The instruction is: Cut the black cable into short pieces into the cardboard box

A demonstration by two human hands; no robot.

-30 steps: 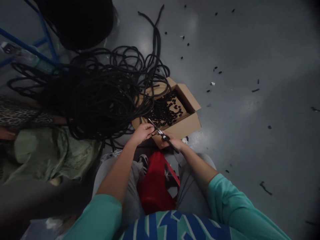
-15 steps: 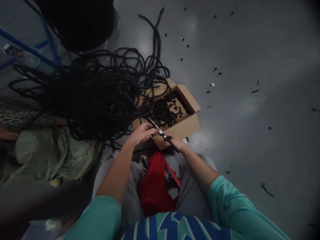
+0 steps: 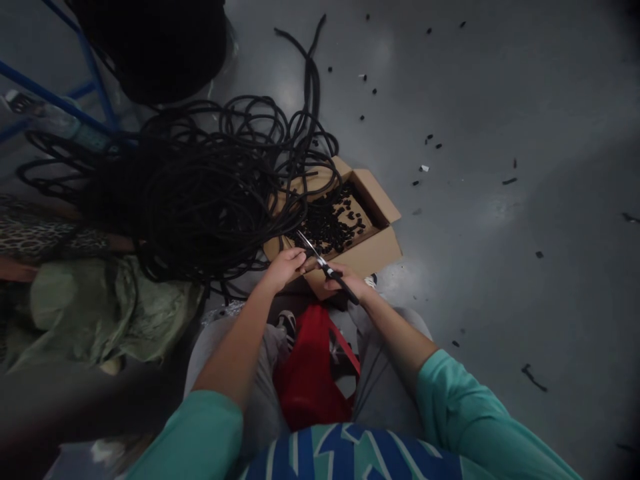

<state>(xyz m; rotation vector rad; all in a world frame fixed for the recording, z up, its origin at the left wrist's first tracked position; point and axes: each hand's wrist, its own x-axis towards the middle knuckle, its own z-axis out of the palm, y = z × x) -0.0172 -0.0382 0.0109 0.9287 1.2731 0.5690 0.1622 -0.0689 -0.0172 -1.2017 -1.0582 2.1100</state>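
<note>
My right hand (image 3: 350,281) is closed round the black handles of a pair of scissors (image 3: 320,260), whose blades point up and left over the near edge of an open cardboard box (image 3: 367,250). My left hand (image 3: 285,268) is closed in a pinch at the left of the blades, on what looks like the end of a black cord (image 3: 309,253), largely hidden by the fingers. Inside the box lie many short black cut pieces (image 3: 327,227). A big tangle of black cord (image 3: 200,187) spreads left of the box and partly over its flap.
A red stool (image 3: 310,387) stands between my legs. At the left are green cloth (image 3: 115,307), another person's hand (image 3: 17,269), a blue metal frame (image 3: 93,67) and a large black bundle (image 3: 155,47). Small black scraps (image 3: 534,377) dot the grey floor at the right.
My left fingers were looser half a second ago and now pinch together beside the blades. The scissors' handles look wider apart, while the box and cord tangle stay where they were.
</note>
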